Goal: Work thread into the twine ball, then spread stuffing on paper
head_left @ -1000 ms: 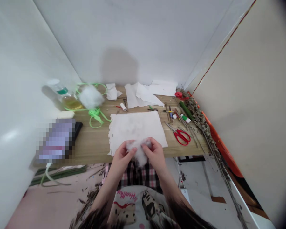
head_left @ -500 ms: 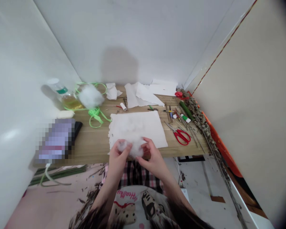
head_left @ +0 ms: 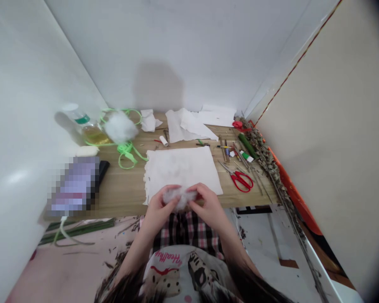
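Observation:
A tuft of white cotton stuffing (head_left: 180, 199) is stretched between both hands at the table's front edge. My left hand (head_left: 161, 206) pinches its left side between thumb and fingers. On the other side my right hand (head_left: 205, 205) grips it the same way. Just beyond them lies a white paper sheet (head_left: 198, 170) with a ragged left edge. Faint wisps of cotton (head_left: 175, 165) rest on its upper part. Red-handled scissors (head_left: 240, 180) lie open to the right of the sheet.
At the left stand a bottle of yellow liquid (head_left: 93, 134), a cotton ball (head_left: 120, 127), green ribbon (head_left: 126, 153) and a phone (head_left: 74, 185). Torn paper (head_left: 189, 125) lies at the back. Twigs, a green roll (head_left: 246, 146) and dried stems (head_left: 271, 168) line the right side.
Both hands have shifted slightly to the right. The cotton between them has changed from a rounder puff to a flatter, pulled-out shape, with the fingers closer in on it.

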`<action>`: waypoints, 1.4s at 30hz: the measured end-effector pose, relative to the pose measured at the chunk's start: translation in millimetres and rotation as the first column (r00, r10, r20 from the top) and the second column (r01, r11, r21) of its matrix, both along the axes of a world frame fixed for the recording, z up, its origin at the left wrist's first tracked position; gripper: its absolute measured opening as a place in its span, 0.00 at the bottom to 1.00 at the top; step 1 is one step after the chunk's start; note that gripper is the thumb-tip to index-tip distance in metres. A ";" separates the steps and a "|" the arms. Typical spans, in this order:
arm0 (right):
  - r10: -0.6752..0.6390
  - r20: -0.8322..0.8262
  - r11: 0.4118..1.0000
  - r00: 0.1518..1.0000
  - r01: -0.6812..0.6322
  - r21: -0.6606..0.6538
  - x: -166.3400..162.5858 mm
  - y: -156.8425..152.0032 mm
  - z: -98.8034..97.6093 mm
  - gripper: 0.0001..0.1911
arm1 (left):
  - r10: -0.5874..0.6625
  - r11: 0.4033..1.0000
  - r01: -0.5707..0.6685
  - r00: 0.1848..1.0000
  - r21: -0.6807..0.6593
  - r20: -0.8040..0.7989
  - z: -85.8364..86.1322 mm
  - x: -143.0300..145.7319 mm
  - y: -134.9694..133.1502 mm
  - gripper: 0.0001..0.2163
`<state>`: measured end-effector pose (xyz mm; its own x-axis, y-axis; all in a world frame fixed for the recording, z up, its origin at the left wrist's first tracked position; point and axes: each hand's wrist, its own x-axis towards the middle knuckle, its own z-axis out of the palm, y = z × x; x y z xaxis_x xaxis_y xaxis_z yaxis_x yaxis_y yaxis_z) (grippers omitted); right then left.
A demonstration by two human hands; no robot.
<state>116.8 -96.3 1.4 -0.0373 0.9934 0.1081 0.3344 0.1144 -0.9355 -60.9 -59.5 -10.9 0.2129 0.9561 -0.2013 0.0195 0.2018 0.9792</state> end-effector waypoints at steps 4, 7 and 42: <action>-0.132 0.019 0.990 0.991 0.133 -0.053 1.0 3.0 -3.1 0.08 | 0.116 0.991 -0.112 0.991 -0.071 0.064 3.5 0.1 -1.8 0.19; -0.135 -0.036 0.989 0.990 0.132 -0.074 0.3 4.3 -4.9 0.08 | 0.106 0.985 -0.090 0.989 -0.145 0.105 2.8 -0.8 -1.2 0.22; -0.069 -0.439 0.981 0.896 -0.018 -0.191 -7.4 9.3 -8.1 0.24 | -0.034 0.989 0.056 0.987 -0.138 0.156 -3.1 7.1 -0.5 0.18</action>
